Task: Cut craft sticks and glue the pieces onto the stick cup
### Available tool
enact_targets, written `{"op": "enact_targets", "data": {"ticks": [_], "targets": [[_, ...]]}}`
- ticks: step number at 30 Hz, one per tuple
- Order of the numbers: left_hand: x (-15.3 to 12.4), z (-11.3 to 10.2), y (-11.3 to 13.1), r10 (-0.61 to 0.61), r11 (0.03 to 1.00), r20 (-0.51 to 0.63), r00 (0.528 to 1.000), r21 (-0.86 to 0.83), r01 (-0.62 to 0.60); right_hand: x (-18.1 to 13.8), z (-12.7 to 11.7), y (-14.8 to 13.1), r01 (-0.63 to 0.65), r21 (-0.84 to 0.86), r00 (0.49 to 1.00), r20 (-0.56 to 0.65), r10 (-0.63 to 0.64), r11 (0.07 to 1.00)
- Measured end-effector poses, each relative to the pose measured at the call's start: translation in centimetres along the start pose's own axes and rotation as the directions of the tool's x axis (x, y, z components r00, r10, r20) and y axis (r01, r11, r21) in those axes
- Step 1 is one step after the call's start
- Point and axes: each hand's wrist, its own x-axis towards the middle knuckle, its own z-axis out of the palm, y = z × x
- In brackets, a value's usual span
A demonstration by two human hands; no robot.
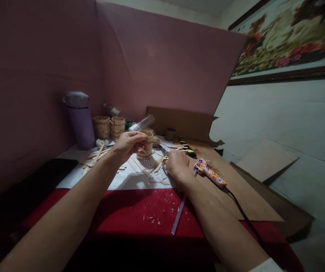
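Note:
My left hand [132,145] is closed on the upper rim of a small cup made of wooden craft sticks [144,152], held upright over the white sheet. Beside it, to the right, my right hand [177,162] is closed around the handles of a pair of scissors [164,152], whose blades point away from me. Its fingertips are mostly hidden behind the back of the hand. Loose craft sticks [96,154] and cut pieces lie around the cup. A flower-patterned glue gun [211,173] rests on cardboard right of my right hand.
Two similar stick cups [102,127] stand behind, next to a purple bottle [80,126]. Clear plastic bottles [142,122] lie at the back. A black-and-yellow tool [190,150] lies on the cardboard [253,204]. The glue gun's cord [244,215] runs off the red-covered table [117,211].

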Motion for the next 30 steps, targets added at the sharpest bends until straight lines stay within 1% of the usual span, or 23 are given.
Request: {"op": "enact_targets", "data": {"ticks": [5,8,11,13,16,18,20,21,23,27,29,30], "targets": [[0.3,-0.3,-0.1,0.061,0.998,-0.051,0.997,0.027,-0.059,-0.1,-0.8,-0.5,0.036,-0.105,0.999,0.008,-0.036,0.994],[0.4,-0.6,0.0,0.101,0.991,-0.079,0.992,0.102,-0.093,-0.5,-1.3,-1.0,0.097,-0.118,0.994,-0.046,-0.103,0.988],[0.4,-0.8,0.1,0.145,0.976,-0.116,0.983,0.182,-0.122,-1.1,-1.3,-1.5,0.175,-0.083,0.976,-0.117,-0.184,0.981],[0.4,-0.8,0.2,0.180,0.961,-0.124,0.976,0.234,-0.148,-1.3,-1.0,-1.8,0.197,-0.041,0.972,-0.121,-0.201,0.979],[0.3,-0.6,0.4,0.226,0.933,-0.100,0.969,0.307,-0.186,-1.4,-0.6,-1.9,0.226,0.036,0.969,-0.114,-0.221,0.973],[0.2,-0.5,0.5,0.287,0.904,-0.104,0.952,0.359,-0.234,-1.4,-0.4,-2.0,0.246,0.086,0.964,-0.128,-0.234,0.965],[0.2,-0.4,0.4,0.382,0.848,-0.095,0.919,0.430,-0.308,-1.4,-0.3,-2.0,0.258,0.122,0.960,-0.141,-0.241,0.958],[0.3,-0.4,0.3,0.429,0.809,-0.071,0.901,0.474,-0.347,-1.4,-0.3,-2.0,0.262,0.132,0.960,-0.142,-0.243,0.956],[0.5,-0.7,-0.2,0.484,0.710,0.023,0.875,0.574,-0.408,-1.5,-0.3,-2.0,0.266,0.139,0.959,-0.138,-0.247,0.954],[1.5,-1.6,-1.6,0.481,0.480,0.231,0.846,0.738,-0.474,-1.5,-0.1,-2.1,0.256,0.144,0.964,-0.117,-0.240,0.956],[1.9,-2.0,-2.1,0.507,0.395,0.280,0.815,0.765,-0.509,-1.3,0.1,-2.0,0.238,0.173,0.969,-0.103,-0.223,0.956],[2.0,-2.0,-2.2,0.524,0.370,0.291,0.801,0.769,-0.521,-1.2,0.3,-1.9,0.229,0.198,0.972,-0.099,-0.212,0.953]]}}
